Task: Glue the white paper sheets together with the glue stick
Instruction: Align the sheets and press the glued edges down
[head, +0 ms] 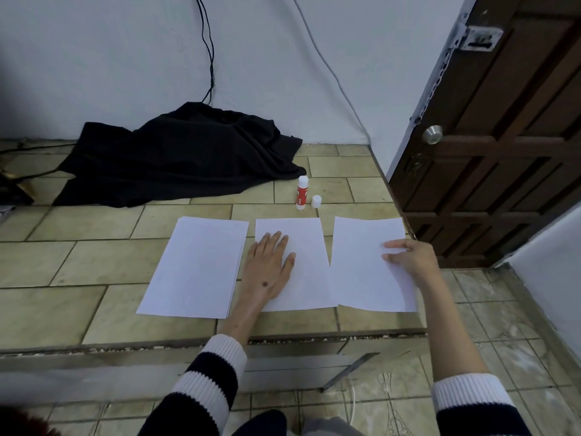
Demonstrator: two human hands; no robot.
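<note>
Three lots of white paper lie side by side on a tiled ledge: a small stack [198, 265] on the left, a middle sheet [306, 262] and a right sheet [361, 265]. My left hand [270, 262] rests flat, fingers straight, on the middle sheet's left part. My right hand [408, 258] pinches the right sheet at its right edge, which curls up a little. Behind the sheets stands a red and white glue stick [301, 192], uncapped, with its white cap [316, 202] beside it on the right.
A black cloth [188, 155] is heaped at the back of the ledge under hanging cables [209, 58]. A dark wooden door [503, 136] stands on the right. The ledge's front edge [283, 339] drops to a tiled floor below.
</note>
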